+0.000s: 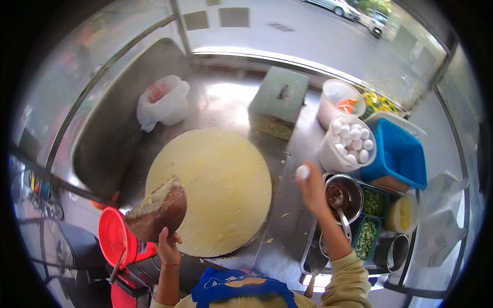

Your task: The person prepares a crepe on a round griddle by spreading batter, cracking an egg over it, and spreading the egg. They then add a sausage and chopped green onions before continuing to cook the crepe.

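My left hand point(168, 246) holds a reddish-brown, curved scraper or bowl-like tool point(165, 211) caked with batter along its upper edge; its exact kind is unclear. The tool is over the left edge of a large round griddle covered by a thin pale-yellow crepe point(219, 184). My right hand point(312, 188) has a white egg point(303, 172) at its fingertips, above the steel counter to the right of the griddle. Beyond that hand stands a white tub of eggs point(346, 163). A steel bowl of brown sauce point(361, 192) with a spoon sits beside my right forearm.
A green metal box point(281, 92) and a white plastic bag point(165, 104) stand behind the griddle. Right are a blue bin point(400, 154), containers of chopped greens point(366, 236), and a dark metal pot point(400, 250). A red bucket point(111, 235) stands left. Glass panels surround the counter.
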{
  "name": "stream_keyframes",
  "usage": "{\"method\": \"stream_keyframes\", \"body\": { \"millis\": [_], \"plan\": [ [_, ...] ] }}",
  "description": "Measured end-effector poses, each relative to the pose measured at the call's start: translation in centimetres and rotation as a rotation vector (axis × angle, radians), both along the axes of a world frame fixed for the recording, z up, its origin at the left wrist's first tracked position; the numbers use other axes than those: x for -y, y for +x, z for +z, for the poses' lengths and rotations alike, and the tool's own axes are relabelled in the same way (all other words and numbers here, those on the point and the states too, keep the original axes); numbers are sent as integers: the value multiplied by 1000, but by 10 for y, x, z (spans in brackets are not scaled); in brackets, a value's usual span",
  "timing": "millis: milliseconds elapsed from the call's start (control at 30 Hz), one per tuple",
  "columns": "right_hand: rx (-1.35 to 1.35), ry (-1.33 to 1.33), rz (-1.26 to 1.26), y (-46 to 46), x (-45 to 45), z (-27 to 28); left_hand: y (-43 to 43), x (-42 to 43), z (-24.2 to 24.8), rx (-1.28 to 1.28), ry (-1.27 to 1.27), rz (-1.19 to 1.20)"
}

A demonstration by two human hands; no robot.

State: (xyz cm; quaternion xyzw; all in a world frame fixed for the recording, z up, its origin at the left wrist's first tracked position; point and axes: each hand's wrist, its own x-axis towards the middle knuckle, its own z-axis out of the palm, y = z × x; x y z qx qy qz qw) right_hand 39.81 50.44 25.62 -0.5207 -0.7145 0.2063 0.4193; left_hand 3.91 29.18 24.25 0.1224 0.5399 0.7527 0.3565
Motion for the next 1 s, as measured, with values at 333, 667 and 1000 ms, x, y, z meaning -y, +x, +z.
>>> {"method": "stream_keyframes", "body": {
  "millis": [333, 667, 1000],
  "plan": [
    [224, 42, -20, -78, 31, -54, -10, 71, 30, 7, -11, 140],
    [132, -42, 43, -87, 35, -58, -30, 120, 34, 13, -36, 220],
    [427, -130, 351, -184, 44, -31, -90, 110, 19, 118, -4, 158]
  ]
}}
